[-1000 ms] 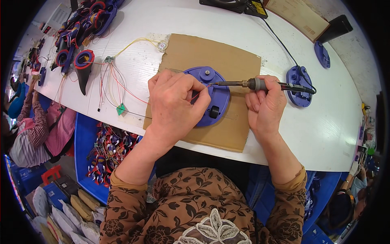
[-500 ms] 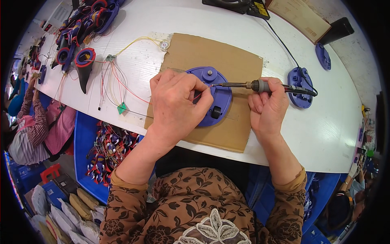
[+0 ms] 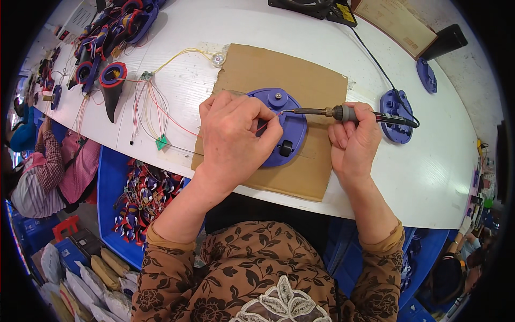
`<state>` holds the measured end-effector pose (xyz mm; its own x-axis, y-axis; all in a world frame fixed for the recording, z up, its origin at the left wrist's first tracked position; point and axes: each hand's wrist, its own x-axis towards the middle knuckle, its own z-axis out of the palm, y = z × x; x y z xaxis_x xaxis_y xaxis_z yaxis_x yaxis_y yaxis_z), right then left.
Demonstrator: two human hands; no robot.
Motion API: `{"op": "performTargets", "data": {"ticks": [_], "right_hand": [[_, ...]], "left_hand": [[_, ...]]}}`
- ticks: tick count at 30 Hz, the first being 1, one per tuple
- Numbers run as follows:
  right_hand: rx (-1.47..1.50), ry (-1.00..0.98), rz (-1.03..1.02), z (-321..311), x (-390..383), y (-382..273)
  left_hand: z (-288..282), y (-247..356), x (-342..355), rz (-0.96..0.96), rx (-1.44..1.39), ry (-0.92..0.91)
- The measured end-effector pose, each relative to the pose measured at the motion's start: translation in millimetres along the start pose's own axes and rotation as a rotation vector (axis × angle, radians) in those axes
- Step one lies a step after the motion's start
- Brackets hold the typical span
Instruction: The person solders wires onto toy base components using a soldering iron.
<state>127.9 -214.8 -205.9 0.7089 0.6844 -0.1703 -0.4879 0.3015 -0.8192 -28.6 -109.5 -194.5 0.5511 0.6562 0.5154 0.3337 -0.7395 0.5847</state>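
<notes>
A purple oval plastic base point(image 3: 292, 126) with a black roller and a metal stud lies on a cardboard sheet point(image 3: 322, 80). My left hand point(image 3: 236, 137) rests over its left side, thumb and forefinger closed on a thin red wire point(image 3: 261, 127); the hand hides part of the base. From the right, my right hand point(image 3: 354, 137) grips a soldering iron point(image 3: 316, 111) by its grey sleeve. The iron's tip meets the base close to my left fingertips; whether it touches the wire is too small to tell. Wires run left to a small green board point(image 3: 162, 142).
A round disc with yellow wires point(image 3: 218, 60) lies beyond the cardboard. Purple and red shells with dark cones point(image 3: 112, 88) crowd the far left. Another purple base point(image 3: 396, 116) sits right, under the iron's cord. A blue bin point(image 3: 110, 198) of parts stands below; people work at both sides.
Both hands and the iron hold almost the same place. The whole view has shifted very slightly. At the far left, another person's arm has moved a little.
</notes>
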Motion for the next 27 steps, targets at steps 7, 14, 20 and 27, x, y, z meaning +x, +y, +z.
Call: {"op": "performTargets", "data": {"ticks": [7,14,20,27], "right_hand": [[0.010,0.014,0.024,1.5,-0.7,-1.4],[0.018,0.027,0.045,1.6,-1.1,-2.1],[0.013,0.041,0.029,0.9,0.2,-2.0],[0.014,0.026,0.026,-0.7,0.0,-2.1]], "left_hand": [[0.3,0.3,0.0,0.007,0.009,-0.005],[0.0,-0.1,0.2,-0.001,-0.007,0.000],[0.3,-0.9,0.1,-0.001,-0.009,0.006],[0.6,-0.4,0.4,-0.006,-0.007,-0.003]]}}
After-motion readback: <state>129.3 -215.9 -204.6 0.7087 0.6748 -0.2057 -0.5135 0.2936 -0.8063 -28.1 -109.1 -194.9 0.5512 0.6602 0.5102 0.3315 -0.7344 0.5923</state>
